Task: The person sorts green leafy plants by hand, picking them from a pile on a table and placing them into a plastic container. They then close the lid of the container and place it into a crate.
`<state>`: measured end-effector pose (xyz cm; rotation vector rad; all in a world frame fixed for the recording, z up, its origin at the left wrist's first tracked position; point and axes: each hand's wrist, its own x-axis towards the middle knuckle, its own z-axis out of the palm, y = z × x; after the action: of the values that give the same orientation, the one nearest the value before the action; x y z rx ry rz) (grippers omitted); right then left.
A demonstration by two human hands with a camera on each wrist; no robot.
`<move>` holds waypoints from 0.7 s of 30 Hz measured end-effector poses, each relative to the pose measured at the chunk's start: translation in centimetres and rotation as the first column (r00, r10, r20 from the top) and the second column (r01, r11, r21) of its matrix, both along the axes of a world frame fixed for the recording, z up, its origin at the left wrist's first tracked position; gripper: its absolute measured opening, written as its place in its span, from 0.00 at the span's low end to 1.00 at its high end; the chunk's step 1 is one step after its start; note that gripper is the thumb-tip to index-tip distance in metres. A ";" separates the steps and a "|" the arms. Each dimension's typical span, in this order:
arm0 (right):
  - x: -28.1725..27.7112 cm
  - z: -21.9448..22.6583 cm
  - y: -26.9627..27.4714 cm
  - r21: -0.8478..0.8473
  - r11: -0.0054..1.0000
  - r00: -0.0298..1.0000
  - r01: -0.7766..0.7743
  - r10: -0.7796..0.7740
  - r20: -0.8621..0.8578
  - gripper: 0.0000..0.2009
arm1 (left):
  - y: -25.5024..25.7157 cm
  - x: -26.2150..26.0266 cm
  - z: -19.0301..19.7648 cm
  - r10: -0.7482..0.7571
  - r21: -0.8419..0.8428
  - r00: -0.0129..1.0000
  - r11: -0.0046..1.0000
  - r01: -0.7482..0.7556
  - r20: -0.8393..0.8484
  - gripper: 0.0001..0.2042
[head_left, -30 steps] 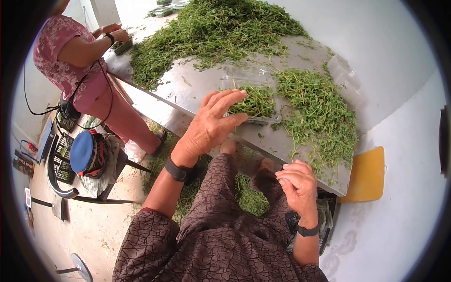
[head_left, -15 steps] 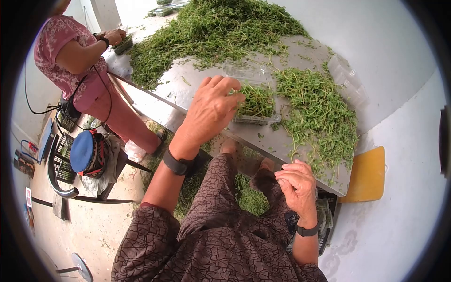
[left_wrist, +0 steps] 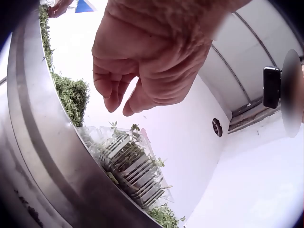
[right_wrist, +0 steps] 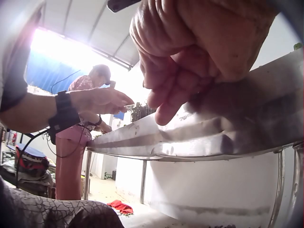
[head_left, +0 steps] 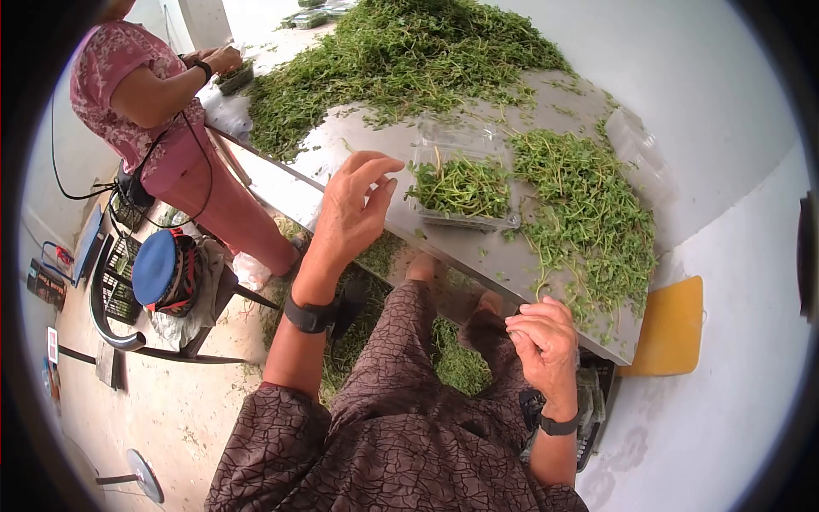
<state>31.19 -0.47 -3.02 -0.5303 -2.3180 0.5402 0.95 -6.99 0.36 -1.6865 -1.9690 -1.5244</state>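
Note:
A clear plastic box (head_left: 469, 224) filled with leafy green stems (head_left: 465, 186) stands near the table's front edge in the head view, its lid (head_left: 456, 136) folded back. To the left of it hovers my left hand (head_left: 354, 209), fingers loosely bent, thumb apart, nothing in its grasp. From the left wrist view, the box (left_wrist: 135, 166) with its ribbed side lies beyond those fingertips. My right hand (head_left: 546, 346) hangs by the front edge near the table's right corner, fingers loosely curled and empty.
A smaller heap of greens (head_left: 589, 213) lies right of the box, a big pile (head_left: 409, 60) farther back. Stacked clear boxes (head_left: 640, 149) lean at the wall. Another person (head_left: 141, 94) works at the left. A yellow board (head_left: 665, 328) stands beside the metal table (head_left: 520, 264).
My left hand reached to the greens in the box, then drew back leftward, away from it. The right hand stays where it was. The head view has shifted slightly.

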 end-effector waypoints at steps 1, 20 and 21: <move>0.0 0.0 0.0 0.003 1.000 1.000 0.004 -0.004 0.004 0.02 | -0.3 0.1 -0.1 0.001 0.000 1.000 1.000 -0.001 0.000 0.12; -0.1 -0.3 0.0 -0.001 1.000 0.999 0.030 -0.030 -0.011 0.02 | 0.4 1.9 -0.2 0.003 -0.057 0.964 0.998 -0.019 -0.267 0.07; -0.2 -0.3 0.1 0.006 1.000 1.000 0.013 -0.013 -0.022 0.02 | 0.5 2.1 -0.1 0.007 -0.071 0.953 0.997 -0.030 -0.302 0.06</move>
<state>31.04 -0.40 -3.31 -0.5335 -2.2934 0.5296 3.02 -6.46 0.26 -1.7987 -1.8932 -1.1177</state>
